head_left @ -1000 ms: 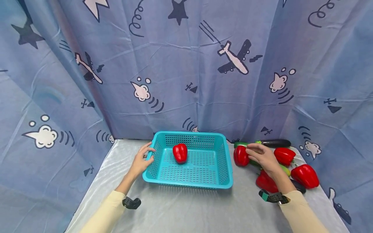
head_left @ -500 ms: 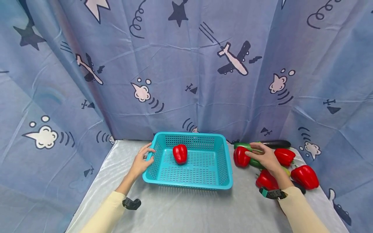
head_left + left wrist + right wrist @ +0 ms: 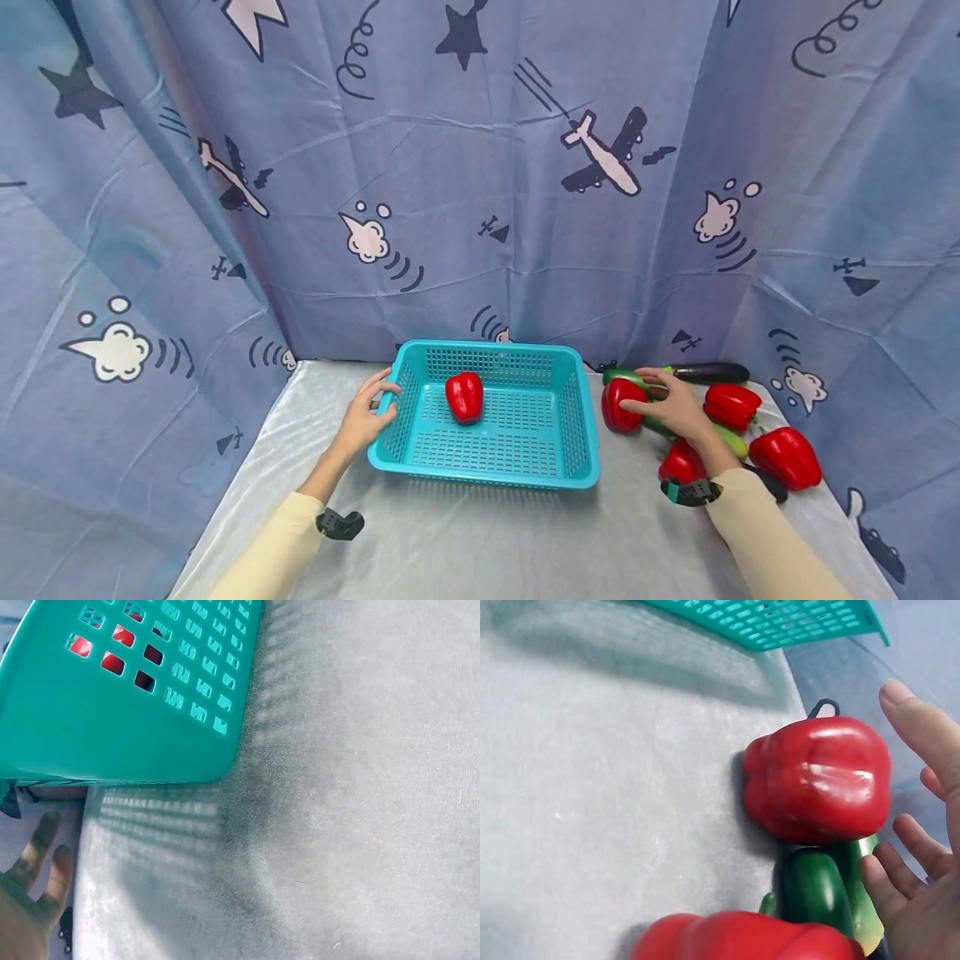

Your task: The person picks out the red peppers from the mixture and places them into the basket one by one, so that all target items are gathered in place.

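My left hand [image 3: 360, 419] is at the left rim of a turquoise plastic basket [image 3: 480, 477], thumb and fingers spread; the left wrist view shows fingers [image 3: 57, 881] extended beside the basket's corner. One red bell pepper [image 3: 465, 398] lies inside the basket. Right of the basket, my right hand [image 3: 673, 410] reaches over another red bell pepper [image 3: 617, 407], its thumb and fingers spread around it. In the right wrist view this bell pepper [image 3: 821, 780] rests on the cloth, with the thumb and fingertips near it, not curled round it.
Several more red bell peppers [image 3: 786, 457] lie at the right, along with a dark eggplant [image 3: 712, 372] and green cucumber-like vegetables [image 3: 816, 889]. A pale cloth [image 3: 450, 542] covers the table. Behind it hangs a blue printed curtain [image 3: 450, 167].
My right hand has shifted slightly left, and its thumb has come forward over the red bell pepper beside the basket. The left hand stays at the basket's rim.
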A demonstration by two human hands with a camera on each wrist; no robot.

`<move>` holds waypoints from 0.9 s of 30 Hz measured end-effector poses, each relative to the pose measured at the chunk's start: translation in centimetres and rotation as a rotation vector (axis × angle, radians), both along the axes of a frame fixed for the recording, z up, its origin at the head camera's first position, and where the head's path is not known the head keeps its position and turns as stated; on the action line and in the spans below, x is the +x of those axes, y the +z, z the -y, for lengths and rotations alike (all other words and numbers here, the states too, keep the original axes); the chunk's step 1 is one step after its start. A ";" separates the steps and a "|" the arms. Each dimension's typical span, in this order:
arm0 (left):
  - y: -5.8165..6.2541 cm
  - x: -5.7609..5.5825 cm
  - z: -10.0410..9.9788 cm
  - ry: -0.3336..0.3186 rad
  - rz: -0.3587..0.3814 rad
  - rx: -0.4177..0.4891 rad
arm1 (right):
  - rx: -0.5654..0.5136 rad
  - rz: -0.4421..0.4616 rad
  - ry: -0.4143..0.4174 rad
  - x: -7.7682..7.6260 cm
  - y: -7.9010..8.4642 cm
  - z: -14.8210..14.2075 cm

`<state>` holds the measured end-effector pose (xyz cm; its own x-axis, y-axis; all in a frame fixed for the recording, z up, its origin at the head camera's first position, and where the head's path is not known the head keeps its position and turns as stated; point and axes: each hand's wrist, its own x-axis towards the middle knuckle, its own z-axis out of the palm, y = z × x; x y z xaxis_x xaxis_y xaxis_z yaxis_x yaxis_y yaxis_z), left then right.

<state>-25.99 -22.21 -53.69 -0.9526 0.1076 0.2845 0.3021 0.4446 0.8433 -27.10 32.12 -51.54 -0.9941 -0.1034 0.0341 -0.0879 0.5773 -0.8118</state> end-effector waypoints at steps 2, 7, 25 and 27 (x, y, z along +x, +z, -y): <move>0.0 0.0 0.0 0.000 0.000 -0.001 | -0.004 -0.008 0.004 -0.2 -0.3 0.1; 0.1 0.0 0.0 0.002 -0.002 -0.006 | -0.017 -0.015 0.011 -0.5 -0.8 0.2; 0.3 0.3 0.0 -0.009 -0.003 -0.001 | 0.085 0.046 -0.014 -1.4 -1.6 1.5; 0.3 0.3 0.0 -0.014 -0.004 0.001 | 0.086 0.050 -0.015 -1.3 -1.5 1.6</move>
